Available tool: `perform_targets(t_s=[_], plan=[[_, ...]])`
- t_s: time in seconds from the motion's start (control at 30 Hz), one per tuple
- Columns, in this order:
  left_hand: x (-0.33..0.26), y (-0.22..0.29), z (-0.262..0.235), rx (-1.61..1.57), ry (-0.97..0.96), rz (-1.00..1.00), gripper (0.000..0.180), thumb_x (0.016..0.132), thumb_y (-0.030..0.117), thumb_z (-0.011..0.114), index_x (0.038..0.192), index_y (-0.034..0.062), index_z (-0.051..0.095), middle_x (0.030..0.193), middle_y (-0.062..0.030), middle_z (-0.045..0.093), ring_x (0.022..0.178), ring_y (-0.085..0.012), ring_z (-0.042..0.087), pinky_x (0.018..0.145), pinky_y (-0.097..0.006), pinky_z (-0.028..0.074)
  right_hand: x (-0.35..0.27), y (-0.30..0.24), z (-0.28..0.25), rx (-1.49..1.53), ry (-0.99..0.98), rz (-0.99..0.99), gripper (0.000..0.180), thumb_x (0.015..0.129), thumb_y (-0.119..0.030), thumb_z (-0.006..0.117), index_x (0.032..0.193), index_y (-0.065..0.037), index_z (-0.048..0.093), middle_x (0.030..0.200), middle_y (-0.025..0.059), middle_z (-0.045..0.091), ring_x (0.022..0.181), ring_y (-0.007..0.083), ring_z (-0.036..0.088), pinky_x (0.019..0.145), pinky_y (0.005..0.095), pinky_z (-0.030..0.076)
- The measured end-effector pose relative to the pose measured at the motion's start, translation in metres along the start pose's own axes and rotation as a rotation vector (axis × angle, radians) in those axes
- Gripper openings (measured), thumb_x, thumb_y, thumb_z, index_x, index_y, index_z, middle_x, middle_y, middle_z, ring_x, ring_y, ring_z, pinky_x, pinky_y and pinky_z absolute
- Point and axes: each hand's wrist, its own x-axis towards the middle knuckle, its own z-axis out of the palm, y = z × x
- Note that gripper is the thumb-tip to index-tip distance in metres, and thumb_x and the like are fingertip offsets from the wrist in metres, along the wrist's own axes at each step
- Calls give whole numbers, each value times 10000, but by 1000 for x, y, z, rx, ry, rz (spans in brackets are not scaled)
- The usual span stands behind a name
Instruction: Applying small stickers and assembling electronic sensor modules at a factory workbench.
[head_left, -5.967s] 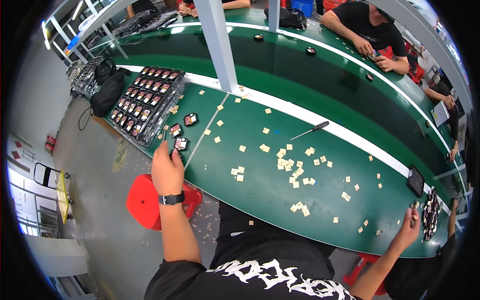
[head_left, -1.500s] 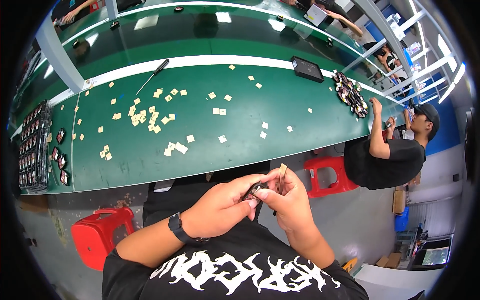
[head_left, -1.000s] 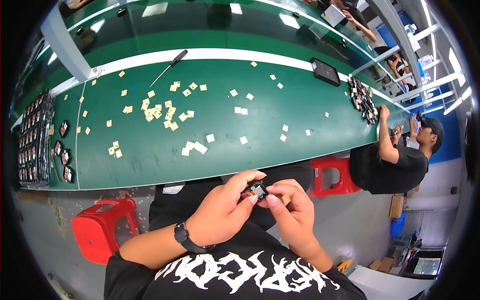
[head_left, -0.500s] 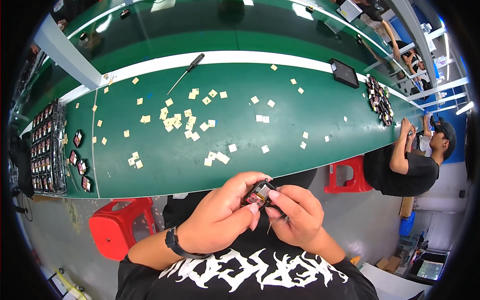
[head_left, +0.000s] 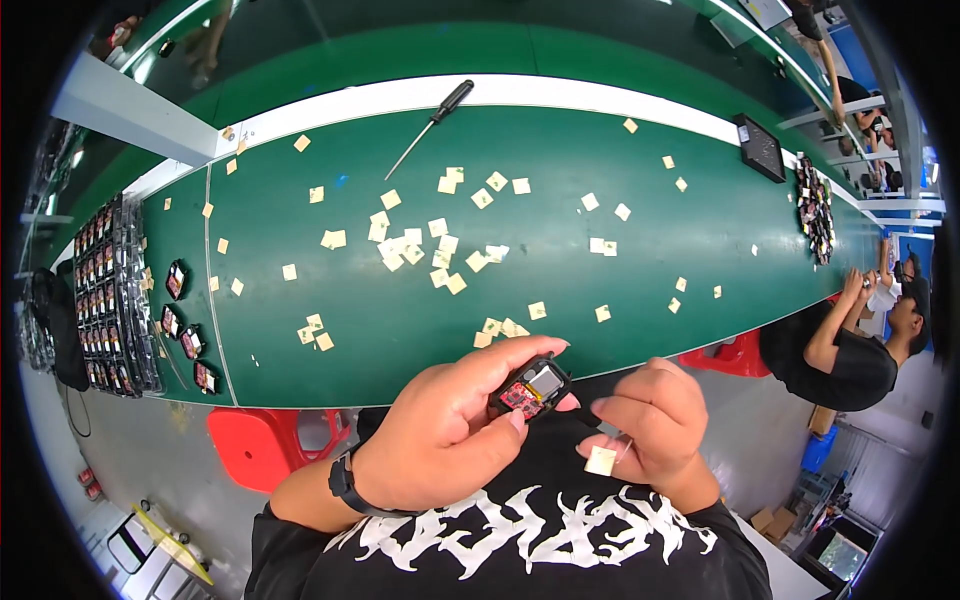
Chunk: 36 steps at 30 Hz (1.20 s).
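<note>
My left hand [head_left: 455, 425] holds a small black device [head_left: 530, 386] with a red circuit board and a square silvery part showing in its open back. It is pinched between thumb and fingers in front of my chest. My right hand [head_left: 652, 425] is a little to the right, apart from the device, with a small pale square paper piece [head_left: 600, 460] at its fingertips. A black watch [head_left: 345, 487] sits on my left wrist.
Many pale square paper bits [head_left: 440, 250] lie scattered on the green table [head_left: 560, 280]. A screwdriver [head_left: 432, 115] lies near the far edge. A black tray of devices [head_left: 105, 295] stands at the left, several loose devices [head_left: 185, 340] beside it. Another person [head_left: 845, 345] sits at the right. A red stool [head_left: 265, 440] stands below.
My right hand has pulled away from the device to the right, now with a pale square piece at its fingers. Six seconds ago my left hand reached to the loose devices at the left.
</note>
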Motion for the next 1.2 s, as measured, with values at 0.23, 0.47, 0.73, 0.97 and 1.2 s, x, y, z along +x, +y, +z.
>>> perform_targets(t_s=[0.23,0.47,0.73,0.97,1.2], plan=[[-1,4,-26,441,76,204,588,891,-44,550,1470,10,462,972,-131,672,740,-194,634,694,-312,509,29,-5,21,-79,-22,5,336,696,-305,868,840,-58,691,688,-1,492,508,146,439,438,273,367],[-10,33,-36,677,41,222,550,902,-71,520,1448,-18,479,1210,-159,708,1035,-212,721,912,-296,539,52,-9,36,-21,-48,-172,307,646,-86,719,950,-51,742,696,-33,476,541,100,435,432,235,348],[-16,31,-48,724,7,332,542,889,-62,545,1429,-21,515,1118,-175,707,922,-295,724,819,-341,559,60,-21,53,-136,-76,-223,271,650,-81,688,914,-35,729,701,-32,474,554,99,421,426,229,334],[-23,20,-63,710,-19,337,534,875,-55,560,1407,-22,525,1081,-171,700,842,-298,702,759,-351,550,63,-33,61,-185,-180,-219,243,664,-70,674,902,-25,705,733,-10,469,584,107,447,425,236,361],[-31,14,-72,638,-20,249,527,869,-41,573,1392,-1,538,947,-132,689,770,-258,678,710,-336,529,66,-37,71,-143,-306,-225,225,683,-70,667,899,-7,685,736,9,433,593,116,480,427,248,396]])
